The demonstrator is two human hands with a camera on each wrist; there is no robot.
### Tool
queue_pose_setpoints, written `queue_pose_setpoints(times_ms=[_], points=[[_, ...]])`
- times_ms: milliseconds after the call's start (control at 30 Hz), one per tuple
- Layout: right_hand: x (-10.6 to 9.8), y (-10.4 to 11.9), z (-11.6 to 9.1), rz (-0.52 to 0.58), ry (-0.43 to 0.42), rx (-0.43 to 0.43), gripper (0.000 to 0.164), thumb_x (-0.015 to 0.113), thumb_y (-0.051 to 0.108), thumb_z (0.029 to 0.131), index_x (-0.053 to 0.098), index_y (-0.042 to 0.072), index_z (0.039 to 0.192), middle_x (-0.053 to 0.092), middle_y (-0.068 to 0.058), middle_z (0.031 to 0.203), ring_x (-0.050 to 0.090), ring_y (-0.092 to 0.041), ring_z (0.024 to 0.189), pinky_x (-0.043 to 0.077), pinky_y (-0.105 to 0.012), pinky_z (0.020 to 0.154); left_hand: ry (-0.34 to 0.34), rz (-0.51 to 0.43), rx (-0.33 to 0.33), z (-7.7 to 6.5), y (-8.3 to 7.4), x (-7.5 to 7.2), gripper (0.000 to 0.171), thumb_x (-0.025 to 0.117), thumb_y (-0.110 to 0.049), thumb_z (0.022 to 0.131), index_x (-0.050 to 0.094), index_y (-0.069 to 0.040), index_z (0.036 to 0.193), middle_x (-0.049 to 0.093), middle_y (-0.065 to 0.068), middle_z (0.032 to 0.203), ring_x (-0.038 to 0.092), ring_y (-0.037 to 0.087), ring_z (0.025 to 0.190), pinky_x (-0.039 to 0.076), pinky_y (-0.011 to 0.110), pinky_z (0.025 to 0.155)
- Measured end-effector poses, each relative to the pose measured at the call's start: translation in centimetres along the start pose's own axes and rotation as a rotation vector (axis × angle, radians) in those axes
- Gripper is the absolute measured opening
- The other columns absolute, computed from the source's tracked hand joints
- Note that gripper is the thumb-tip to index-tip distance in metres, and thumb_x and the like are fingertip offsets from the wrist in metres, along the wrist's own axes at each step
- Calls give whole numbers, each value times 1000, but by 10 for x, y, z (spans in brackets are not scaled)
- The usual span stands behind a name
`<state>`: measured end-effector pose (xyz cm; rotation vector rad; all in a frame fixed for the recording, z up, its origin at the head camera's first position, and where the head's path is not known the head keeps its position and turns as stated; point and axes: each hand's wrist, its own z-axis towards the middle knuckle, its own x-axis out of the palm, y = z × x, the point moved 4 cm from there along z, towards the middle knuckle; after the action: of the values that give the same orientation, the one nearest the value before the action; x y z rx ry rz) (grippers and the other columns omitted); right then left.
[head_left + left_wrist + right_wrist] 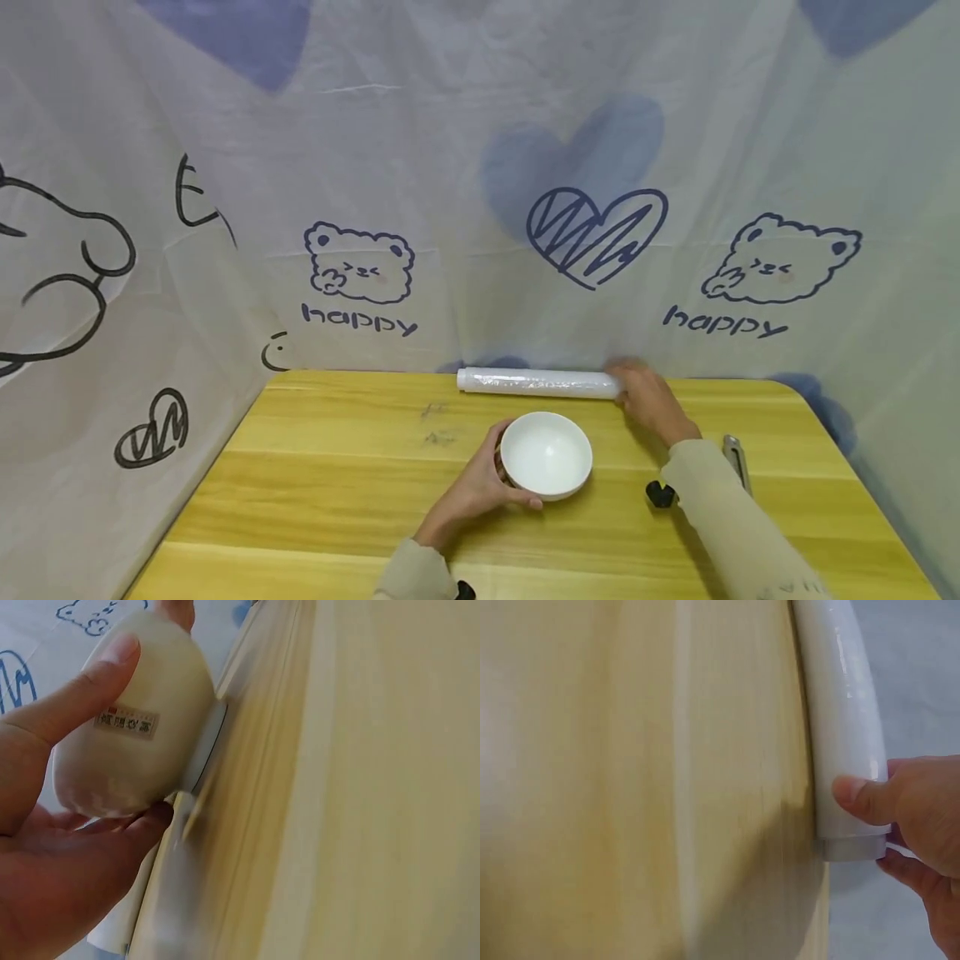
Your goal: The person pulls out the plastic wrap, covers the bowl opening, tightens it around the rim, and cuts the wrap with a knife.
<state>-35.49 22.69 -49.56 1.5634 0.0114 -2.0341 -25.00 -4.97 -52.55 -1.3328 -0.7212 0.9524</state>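
Observation:
A white bowl [546, 456] stands with its mouth up near the middle of the table. My left hand [480, 487] grips it from the left, thumb along the near side and fingers round the far side. The left wrist view shows a small printed label [126, 722] on the bowl's outer wall, its foot close over the wood. Along the table's back edge lies a long roll of cling film [536, 382], glossy, with a core end showing. Its right end is held by my right hand [648, 400]; in the right wrist view the thumb [859, 796] presses on the film.
A slim grey cutter-like tool [737, 460] lies on the right, partly hidden by my right sleeve [727, 508]. The wooden table [300, 475] ends at a hanging white cloth [465, 208] with hearts and bears. Faint dark marks [438, 437] show on the wood left of the bowl.

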Motion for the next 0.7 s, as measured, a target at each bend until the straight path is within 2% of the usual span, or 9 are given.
queue_pose_setpoints(times_ms=[133, 300, 500, 700], points=[[-2, 12, -10, 26, -8, 32, 45, 64, -9, 81, 61, 6, 124, 60, -13, 120, 53, -33, 112, 44, -50, 95, 37, -63, -3, -4, 1, -10, 113, 88, 3, 57, 23, -15, 148, 32, 11, 145, 43, 29, 127, 43, 31, 99], [-3, 25, -20, 24, -38, 16, 42, 69, -9, 77, 66, 4, 117, 64, -13, 114, 59, -33, 104, 48, -50, 90, 77, -89, -4, -4, -2, -15, 115, 87, 10, 55, 25, -14, 148, 35, 12, 144, 43, 28, 126, 42, 31, 100], [-4, 36, -30, 26, -46, -10, 39, 73, -7, 74, 69, 3, 111, 66, -14, 110, 62, -32, 99, 51, -49, 85, 180, -144, 30, -1, -3, -19, 115, 83, 14, 57, 18, -6, 150, 30, 12, 148, 39, 28, 130, 39, 33, 103], [-4, 39, -37, 35, -22, 26, 38, 73, -5, 77, 68, 3, 114, 65, -14, 112, 61, -32, 101, 50, -49, 87, 298, -190, 47, 5, -1, -25, 115, 81, 14, 60, 12, -1, 150, 25, 16, 151, 35, 30, 133, 38, 36, 104]])
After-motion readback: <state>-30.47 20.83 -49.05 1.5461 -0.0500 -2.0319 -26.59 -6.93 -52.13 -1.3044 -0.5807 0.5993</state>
